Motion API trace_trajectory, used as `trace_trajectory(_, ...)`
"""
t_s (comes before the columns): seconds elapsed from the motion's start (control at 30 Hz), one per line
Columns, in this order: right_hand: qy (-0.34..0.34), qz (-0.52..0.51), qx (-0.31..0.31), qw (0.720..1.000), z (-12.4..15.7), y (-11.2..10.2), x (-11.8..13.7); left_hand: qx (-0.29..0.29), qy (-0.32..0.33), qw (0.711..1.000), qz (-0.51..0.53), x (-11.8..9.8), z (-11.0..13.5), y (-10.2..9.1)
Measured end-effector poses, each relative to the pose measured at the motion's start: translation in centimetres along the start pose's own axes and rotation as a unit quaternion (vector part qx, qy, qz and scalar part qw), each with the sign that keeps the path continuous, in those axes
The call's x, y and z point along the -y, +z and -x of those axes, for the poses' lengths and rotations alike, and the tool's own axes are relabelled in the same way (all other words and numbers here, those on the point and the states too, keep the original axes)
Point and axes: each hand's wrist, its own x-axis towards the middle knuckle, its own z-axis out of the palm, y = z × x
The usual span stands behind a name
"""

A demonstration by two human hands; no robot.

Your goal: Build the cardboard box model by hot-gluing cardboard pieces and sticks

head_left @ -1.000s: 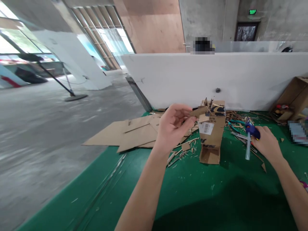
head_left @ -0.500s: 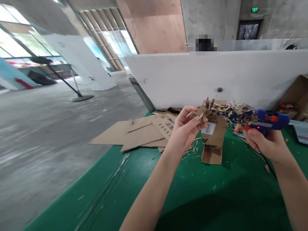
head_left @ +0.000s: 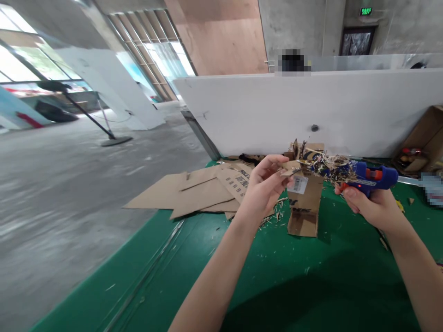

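Observation:
My right hand (head_left: 368, 203) grips a blue hot glue gun (head_left: 379, 177) with an orange trigger and a small red light. Shreds of cardboard and strings of glue cling thickly to the gun's front half. Its nozzle points left and meets, or nearly meets, a small cardboard piece (head_left: 290, 169). That piece is pinched between the fingers and thumb of my left hand (head_left: 268, 180). Behind both hands a folded cardboard box (head_left: 302, 223) with a white label stands on the green table (head_left: 194, 276).
Flat cardboard sheets (head_left: 204, 193) lie in a pile at the left table edge, with scraps around them. A white partition (head_left: 249, 115) borders the back. At the right rear stands an open carton (head_left: 424, 138). Beyond the partition a person's head shows, blurred out.
My right hand has brought the glue gun left and slightly down, so its nozzle is closer over the cardboard piece. My left hand has barely moved and still pinches the piece.

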Motion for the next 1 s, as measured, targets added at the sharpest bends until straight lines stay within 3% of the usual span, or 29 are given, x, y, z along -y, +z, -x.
trace_trajectory(0.23, -0.009, 0.005, 0.011, 1.000, -0.2, 0.0, -0.6, -0.001, 0.007, 1.000, 0.024, -0.2, -0.1, -0.1)
trace_trajectory(0.73, 0.043, 0.020, 0.020, 0.999, 0.0, -0.4, -1.4, -0.007, 0.007, 1.000, 0.007, -0.1, -0.4, -0.6)
trace_trajectory(1.0, 0.061, 0.047, -0.001, 0.997, 0.2, -0.4, -1.4, 0.005, 0.013, 1.000, 0.009, 0.1, -0.5, -1.0)
